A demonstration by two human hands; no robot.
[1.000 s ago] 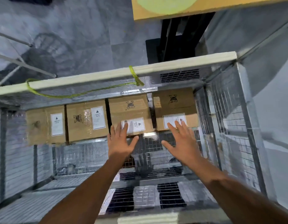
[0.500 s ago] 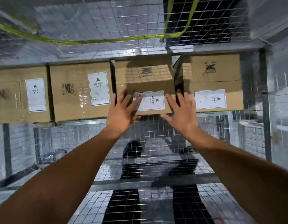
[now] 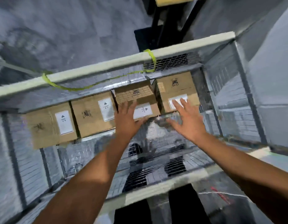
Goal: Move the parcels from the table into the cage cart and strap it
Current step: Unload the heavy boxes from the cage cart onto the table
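Cardboard parcels [image 3: 90,125] (four, each with a white label) stand in a row against the far mesh wall of the cage cart [image 3: 225,88]. A green strap [image 3: 151,57] hangs slack from the top rail [image 3: 98,69]. The left hand [image 3: 126,122] and right hand [image 3: 189,122] are spread wide and hold nothing, over the two rightmost parcels; contact cannot be determined. Grey floor [image 3: 67,29] lies beyond.

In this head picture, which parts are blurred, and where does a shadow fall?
Head view: motion blur smears the right hand and the label on the rightmost box. The left hand is somewhat sharper. A hand-shaped shadow lies on the mesh floor of the cage cart, and its near rail looks soft.
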